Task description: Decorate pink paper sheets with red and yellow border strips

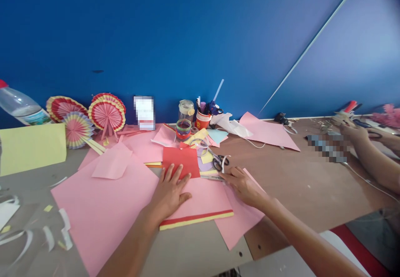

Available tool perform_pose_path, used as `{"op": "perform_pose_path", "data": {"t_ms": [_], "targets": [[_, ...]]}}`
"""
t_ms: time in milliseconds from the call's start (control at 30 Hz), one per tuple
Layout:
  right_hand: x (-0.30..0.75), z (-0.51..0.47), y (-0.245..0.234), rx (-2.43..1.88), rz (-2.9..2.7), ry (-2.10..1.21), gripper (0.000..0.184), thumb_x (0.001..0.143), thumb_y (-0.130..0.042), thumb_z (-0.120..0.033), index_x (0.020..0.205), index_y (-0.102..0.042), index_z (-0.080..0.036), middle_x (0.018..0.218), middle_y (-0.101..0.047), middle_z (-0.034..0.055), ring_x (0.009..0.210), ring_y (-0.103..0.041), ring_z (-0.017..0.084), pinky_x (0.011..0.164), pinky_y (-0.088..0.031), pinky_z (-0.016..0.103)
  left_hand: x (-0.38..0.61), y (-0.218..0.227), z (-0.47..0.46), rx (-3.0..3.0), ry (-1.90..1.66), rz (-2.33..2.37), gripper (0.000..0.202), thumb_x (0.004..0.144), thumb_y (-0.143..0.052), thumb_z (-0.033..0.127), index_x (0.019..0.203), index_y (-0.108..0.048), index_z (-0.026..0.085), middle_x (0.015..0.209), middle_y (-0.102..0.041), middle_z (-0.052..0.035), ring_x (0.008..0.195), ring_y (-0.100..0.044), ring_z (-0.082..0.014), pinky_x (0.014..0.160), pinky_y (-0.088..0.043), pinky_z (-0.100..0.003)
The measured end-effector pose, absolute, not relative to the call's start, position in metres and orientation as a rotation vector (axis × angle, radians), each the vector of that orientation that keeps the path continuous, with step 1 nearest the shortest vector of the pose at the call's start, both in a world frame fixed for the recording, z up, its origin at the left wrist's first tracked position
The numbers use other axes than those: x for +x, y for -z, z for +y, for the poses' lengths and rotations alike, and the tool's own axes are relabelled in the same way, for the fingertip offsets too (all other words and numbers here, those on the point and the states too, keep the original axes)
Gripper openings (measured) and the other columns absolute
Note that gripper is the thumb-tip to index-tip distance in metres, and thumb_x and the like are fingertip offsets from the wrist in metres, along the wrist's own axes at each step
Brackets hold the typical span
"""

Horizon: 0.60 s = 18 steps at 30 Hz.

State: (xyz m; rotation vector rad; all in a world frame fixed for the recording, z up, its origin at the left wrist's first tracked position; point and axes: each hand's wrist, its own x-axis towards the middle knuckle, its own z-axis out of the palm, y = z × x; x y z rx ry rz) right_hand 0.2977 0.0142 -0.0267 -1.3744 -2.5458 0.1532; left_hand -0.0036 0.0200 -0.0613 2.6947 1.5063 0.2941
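My left hand (170, 193) lies flat with fingers spread, its fingertips on a red paper square (181, 160) and its palm over a pink sheet (203, 197). Red and yellow strips run along that sheet's near edge. My right hand (245, 187) is closed at the sheet's right side. From its fingertips a slim metal blade (212, 177) points left along the red paper's lower edge; the handle is hidden, so its exact kind is unclear. Just beyond this hand are black-handled scissors (220, 162).
Large pink paper (109, 210) covers the left side, near white scraps (48, 237). Folded paper fans (107, 114), a phone (144, 112), a jar (186, 110) and a red cup of tools (203, 120) stand along the blue wall. Another person's hands (354, 133) work at far right.
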Motion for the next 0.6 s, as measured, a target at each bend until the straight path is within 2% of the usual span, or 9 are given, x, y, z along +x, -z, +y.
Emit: {"op": "perform_pose_path", "data": {"t_ms": [167,400,600], "targets": [[0.285,0.019,0.026,-1.316,-2.565,-0.149,0.039,0.093,-0.034,-0.012,0.117,-0.064,-0.017,0.090,-0.058,0.0125,0.086,-0.053,0.023,0.075,-0.049,0.037,-0.004,0.059,0.020,2.685,-0.277,1.512,0.058,0.086,-0.045,0.060,0.137,-0.046,0.032,0.151,-0.034,-0.0092,0.138,-0.026,-0.0390,0.108,-0.024,-0.058],[0.284,0.021,0.031,-1.291,-2.571,-0.171,0.040,0.092,-0.033,-0.010,0.118,-0.063,-0.016,0.091,-0.058,0.0131,0.087,-0.055,0.024,0.077,-0.050,0.039,-0.001,0.057,0.019,2.689,-0.252,1.478,0.058,0.086,-0.046,0.058,0.138,-0.045,0.031,0.151,-0.034,-0.0094,0.139,-0.025,-0.0382,0.108,-0.025,-0.058],[0.287,0.022,0.026,-1.285,-2.572,-0.181,0.041,0.091,-0.034,-0.010,0.118,-0.063,-0.020,0.092,-0.059,0.0114,0.089,-0.055,0.023,0.079,-0.049,0.038,0.000,0.055,0.017,2.685,-0.271,1.483,0.059,0.086,-0.046,0.060,0.137,-0.046,0.031,0.151,-0.035,-0.0095,0.138,-0.027,-0.0384,0.109,-0.025,-0.057]]}}
